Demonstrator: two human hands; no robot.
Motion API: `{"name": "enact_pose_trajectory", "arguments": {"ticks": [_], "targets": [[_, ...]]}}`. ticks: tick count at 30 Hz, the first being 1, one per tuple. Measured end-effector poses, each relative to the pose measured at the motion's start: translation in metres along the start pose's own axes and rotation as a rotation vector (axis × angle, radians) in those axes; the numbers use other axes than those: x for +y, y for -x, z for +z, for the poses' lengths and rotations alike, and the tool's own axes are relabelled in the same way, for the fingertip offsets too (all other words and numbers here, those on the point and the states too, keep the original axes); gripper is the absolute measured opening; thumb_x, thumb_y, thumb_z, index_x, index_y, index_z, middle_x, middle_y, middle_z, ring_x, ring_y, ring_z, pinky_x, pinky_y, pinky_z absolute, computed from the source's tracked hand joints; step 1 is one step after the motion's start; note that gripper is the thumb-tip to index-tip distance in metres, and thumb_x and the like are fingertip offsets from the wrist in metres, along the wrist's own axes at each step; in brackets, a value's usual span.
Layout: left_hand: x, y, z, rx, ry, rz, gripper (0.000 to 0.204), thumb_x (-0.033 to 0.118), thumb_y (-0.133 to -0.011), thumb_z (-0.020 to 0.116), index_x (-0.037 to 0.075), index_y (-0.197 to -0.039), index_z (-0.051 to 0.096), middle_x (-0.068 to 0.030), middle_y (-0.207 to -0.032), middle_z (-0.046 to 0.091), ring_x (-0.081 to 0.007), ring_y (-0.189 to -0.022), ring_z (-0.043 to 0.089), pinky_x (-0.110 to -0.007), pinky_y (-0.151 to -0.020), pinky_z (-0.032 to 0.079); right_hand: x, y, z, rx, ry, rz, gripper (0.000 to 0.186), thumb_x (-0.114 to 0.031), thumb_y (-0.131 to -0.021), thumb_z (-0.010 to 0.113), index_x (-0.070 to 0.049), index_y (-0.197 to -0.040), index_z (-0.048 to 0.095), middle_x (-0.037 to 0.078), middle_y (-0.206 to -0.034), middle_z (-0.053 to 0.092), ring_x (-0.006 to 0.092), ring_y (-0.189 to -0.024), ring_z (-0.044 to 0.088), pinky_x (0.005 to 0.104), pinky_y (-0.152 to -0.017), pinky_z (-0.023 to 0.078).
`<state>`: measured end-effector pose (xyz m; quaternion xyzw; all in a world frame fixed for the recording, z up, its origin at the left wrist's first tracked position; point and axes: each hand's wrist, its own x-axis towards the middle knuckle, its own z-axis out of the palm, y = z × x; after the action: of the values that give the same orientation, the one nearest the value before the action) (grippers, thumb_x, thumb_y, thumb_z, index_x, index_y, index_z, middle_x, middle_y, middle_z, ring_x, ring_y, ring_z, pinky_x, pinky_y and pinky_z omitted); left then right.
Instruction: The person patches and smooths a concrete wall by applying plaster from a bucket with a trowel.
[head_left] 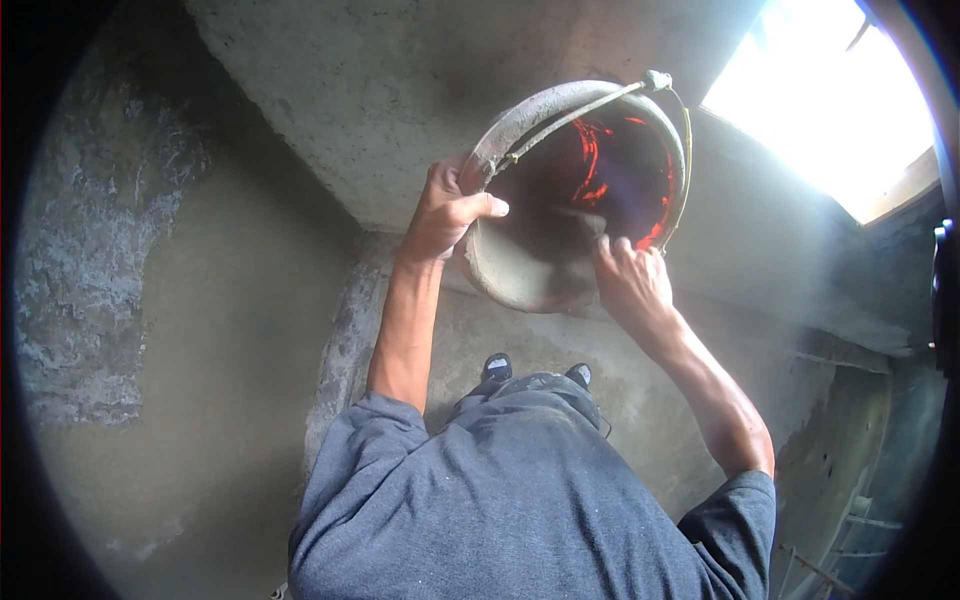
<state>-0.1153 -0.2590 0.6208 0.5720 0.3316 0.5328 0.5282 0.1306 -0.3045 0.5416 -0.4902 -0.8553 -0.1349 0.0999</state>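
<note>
A bucket crusted with grey mortar is held up in front of me, tilted so its mouth faces me. Red glows through bare patches of its inner wall, and wet-looking grey material lines the lower left part. Its wire handle lies across the upper rim. My left hand grips the rim on the left, thumb over the edge. At the lower right of the mouth, my right hand reaches in with curled fingers. A dark, blurred flat shape is by its fingertips; I cannot make out what it is.
A bright window opening is at the upper right. Rough plastered wall rises on the left, with a paler ledge running beside me. My sandalled feet stand on the concrete floor. Thin bars show at the lower right.
</note>
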Motion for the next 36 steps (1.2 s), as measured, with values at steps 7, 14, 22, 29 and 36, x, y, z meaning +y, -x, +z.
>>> {"name": "enact_pose_trajectory", "arguments": {"ticks": [7,14,22,29,36], "targets": [[-0.002,-0.005,-0.004,-0.014,-0.036,0.028,0.044,-0.005,-0.066,0.058,-0.002,-0.109,0.065,0.0019,-0.091,0.063,-0.0055,-0.078,0.053,-0.022,-0.072,0.043,0.015,-0.036,-0.013,-0.045,0.014,0.157,0.038,-0.007,-0.078,0.054,0.005,-0.114,0.054,0.014,-0.08,0.059,0.0247,-0.065,0.065,0.0397,-0.069,0.048],[-0.001,-0.009,0.007,0.031,0.014,0.029,0.043,-0.005,-0.066,0.058,-0.001,-0.108,0.066,0.0013,-0.089,0.063,-0.0059,-0.077,0.054,-0.022,-0.072,0.044,-0.007,-0.009,-0.009,-0.136,-0.035,-0.029,0.04,-0.007,-0.077,0.055,0.008,-0.114,0.054,0.014,-0.079,0.059,0.0251,-0.066,0.064,0.0399,-0.069,0.048],[0.001,-0.013,0.019,-0.042,-0.119,0.033,0.053,-0.007,-0.067,0.056,-0.006,-0.119,0.058,-0.0096,-0.12,0.062,-0.0155,-0.112,0.054,-0.028,-0.1,0.038,0.002,-0.051,-0.023,-0.037,0.263,0.219,0.022,-0.009,-0.078,0.057,0.001,-0.098,0.058,0.009,-0.08,0.06,0.0208,-0.066,0.063,0.0349,-0.066,0.046],[-0.007,-0.013,0.017,-0.019,-0.129,0.103,0.051,-0.007,-0.067,0.055,-0.006,-0.117,0.059,-0.0089,-0.117,0.063,-0.0139,-0.109,0.055,-0.027,-0.097,0.039,-0.012,-0.026,-0.024,-0.138,0.131,0.094,0.027,-0.011,-0.077,0.06,0.002,-0.101,0.059,0.011,-0.084,0.061,0.0222,-0.071,0.065,0.0381,-0.075,0.044],[-0.005,-0.012,0.024,-0.035,-0.278,0.208,0.051,-0.006,-0.066,0.053,-0.008,-0.117,0.058,-0.0089,-0.118,0.063,-0.0128,-0.108,0.055,-0.025,-0.095,0.04,0.006,-0.065,-0.034,-0.37,0.584,-0.049,0.014,-0.015,-0.072,0.066,-0.007,-0.084,0.067,0.006,-0.079,0.061,0.0161,-0.077,0.059,0.0345,-0.069,0.038]]}}
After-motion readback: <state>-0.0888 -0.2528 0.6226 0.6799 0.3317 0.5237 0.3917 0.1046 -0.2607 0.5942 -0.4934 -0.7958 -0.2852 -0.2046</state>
